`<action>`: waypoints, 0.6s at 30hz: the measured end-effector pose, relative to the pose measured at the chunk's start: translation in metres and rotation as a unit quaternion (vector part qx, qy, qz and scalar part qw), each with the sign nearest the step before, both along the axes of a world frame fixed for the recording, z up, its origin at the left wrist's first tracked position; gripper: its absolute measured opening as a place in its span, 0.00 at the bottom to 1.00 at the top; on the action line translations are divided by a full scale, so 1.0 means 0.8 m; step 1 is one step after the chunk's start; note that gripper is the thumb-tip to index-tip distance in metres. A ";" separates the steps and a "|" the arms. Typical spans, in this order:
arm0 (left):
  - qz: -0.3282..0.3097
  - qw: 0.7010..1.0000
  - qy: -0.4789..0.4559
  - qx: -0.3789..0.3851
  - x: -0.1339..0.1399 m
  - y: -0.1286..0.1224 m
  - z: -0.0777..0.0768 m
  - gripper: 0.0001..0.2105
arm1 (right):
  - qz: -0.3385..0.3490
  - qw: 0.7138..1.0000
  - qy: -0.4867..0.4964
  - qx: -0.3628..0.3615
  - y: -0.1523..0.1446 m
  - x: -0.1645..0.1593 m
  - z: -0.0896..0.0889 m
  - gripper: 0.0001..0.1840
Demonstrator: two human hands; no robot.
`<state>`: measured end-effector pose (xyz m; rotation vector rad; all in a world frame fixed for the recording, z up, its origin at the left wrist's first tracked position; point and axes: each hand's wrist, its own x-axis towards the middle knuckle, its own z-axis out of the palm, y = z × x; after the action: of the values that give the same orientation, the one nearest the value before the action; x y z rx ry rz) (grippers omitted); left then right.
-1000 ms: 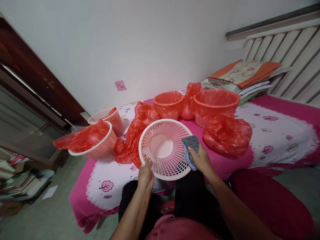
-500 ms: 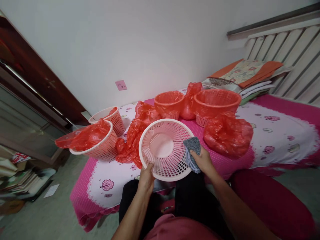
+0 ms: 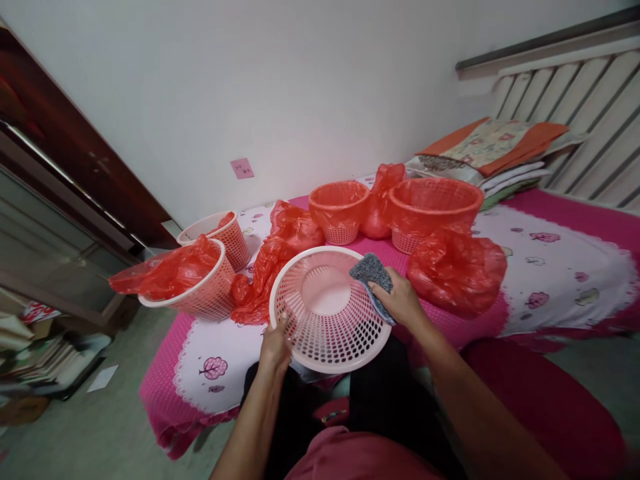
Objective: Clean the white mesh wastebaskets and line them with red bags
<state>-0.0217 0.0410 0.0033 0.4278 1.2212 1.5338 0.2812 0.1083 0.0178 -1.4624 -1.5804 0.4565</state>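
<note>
We held a pale pink perforated basket (image 3: 325, 293) just above our lap, at the near edge of the patterned cover (image 3: 227, 363), its mouth tilted toward us. Our left hand (image 3: 275, 345) was closed around the near left part of its rim, thumb on the inner side. Our right hand (image 3: 400, 299) clasped a folded grey-blue cloth (image 3: 373, 272), which lay over the right part of the rim, partly inside.

To the left we had two more baskets: a near one (image 3: 213, 300) leaning over with a red bag (image 3: 183, 272) spilling from its mouth, and a far one (image 3: 239, 248) just behind it. Crumpled red plastic (image 3: 263, 277) lay just beyond our basket on its left. On the far side stood two baskets lined in red, a smaller (image 3: 339, 207) and, to its right, a larger (image 3: 434, 207). A bunched red bag (image 3: 457, 273) sat to the right of our right hand.
</note>
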 end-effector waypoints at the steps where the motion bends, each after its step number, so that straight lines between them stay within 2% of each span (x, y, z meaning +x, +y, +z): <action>1: 0.010 1.000 -0.007 0.004 0.001 0.000 -0.003 0.16 | -0.005 1.000 0.004 -0.009 -0.001 -0.004 -0.004 0.17; 6: 0.061 0.998 -0.024 0.021 0.010 0.000 -0.013 0.08 | -0.009 0.999 0.023 -0.043 -0.012 -0.018 -0.022 0.21; 12: 0.118 0.992 -0.024 0.042 0.035 -0.005 -0.024 0.11 | -0.063 0.994 0.063 -0.070 -0.021 -0.025 -0.043 0.26; 18: 0.124 0.991 -0.026 0.046 0.047 -0.006 -0.025 0.11 | -0.083 0.985 0.128 -0.081 -0.030 -0.033 -0.059 0.30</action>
<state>0.0158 0.0360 -0.0169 0.3015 1.1994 1.8078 0.2547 0.0842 -0.0294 -1.5734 -1.2321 0.6597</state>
